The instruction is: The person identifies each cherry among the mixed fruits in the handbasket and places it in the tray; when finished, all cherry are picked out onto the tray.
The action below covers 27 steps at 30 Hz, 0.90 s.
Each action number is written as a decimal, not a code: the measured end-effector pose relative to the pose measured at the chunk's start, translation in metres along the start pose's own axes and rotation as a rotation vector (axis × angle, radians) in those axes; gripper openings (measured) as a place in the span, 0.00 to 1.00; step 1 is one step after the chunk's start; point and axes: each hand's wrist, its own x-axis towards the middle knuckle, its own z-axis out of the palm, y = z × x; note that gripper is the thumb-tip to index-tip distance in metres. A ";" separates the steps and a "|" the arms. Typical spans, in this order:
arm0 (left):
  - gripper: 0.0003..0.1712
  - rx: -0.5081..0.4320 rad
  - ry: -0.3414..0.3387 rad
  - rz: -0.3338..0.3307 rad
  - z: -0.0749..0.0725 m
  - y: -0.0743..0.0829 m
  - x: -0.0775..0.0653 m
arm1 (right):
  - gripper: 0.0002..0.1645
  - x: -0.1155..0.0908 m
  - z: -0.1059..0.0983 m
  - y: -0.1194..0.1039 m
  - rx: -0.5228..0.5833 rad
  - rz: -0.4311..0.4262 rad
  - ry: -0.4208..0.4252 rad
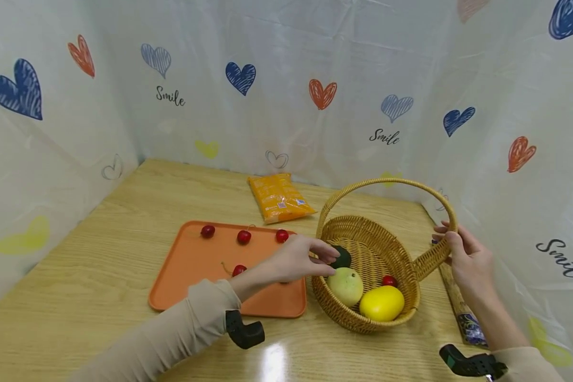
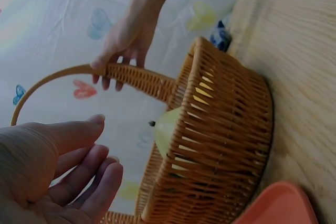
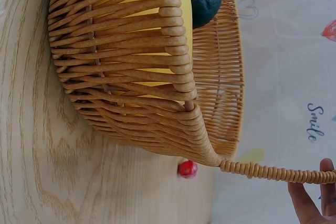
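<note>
A wicker basket [image 1: 365,233] with a tall arched handle stands right of the orange tray [image 1: 200,276]. Inside it lie a pale green pear [image 1: 345,286], a yellow lemon [image 1: 382,303], a dark green fruit [image 1: 341,257] and a red cherry [image 1: 389,280]. My left hand [image 1: 298,258] hovers over the basket's left rim, close to the pear. In the left wrist view, its loosely bent fingers [image 2: 79,182] hold nothing. My right hand [image 1: 468,260] grips the handle's right side, thumb and fingers around the wicker. Several cherries [image 1: 243,237] lie on the tray, some partly behind my left arm.
An orange plastic packet [image 1: 281,197] lies behind the tray. Right of the basket, a long patterned item [image 1: 470,326] runs along the table edge, partly behind my right arm. A white curtain [image 1: 286,63] printed with hearts surrounds the wooden table [image 1: 100,254].
</note>
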 end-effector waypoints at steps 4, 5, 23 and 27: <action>0.18 -0.009 -0.013 0.000 0.010 0.007 0.010 | 0.22 -0.001 0.000 0.000 -0.008 -0.001 0.001; 0.18 -0.012 -0.017 -0.001 0.013 0.009 0.012 | 0.22 -0.001 0.000 0.000 -0.005 -0.003 -0.002; 0.17 0.091 -0.097 0.038 0.053 0.027 0.049 | 0.21 0.001 0.001 0.002 -0.028 0.002 0.018; 0.17 0.051 -0.087 -0.022 0.057 0.027 0.060 | 0.21 0.001 0.000 0.003 -0.043 -0.002 0.018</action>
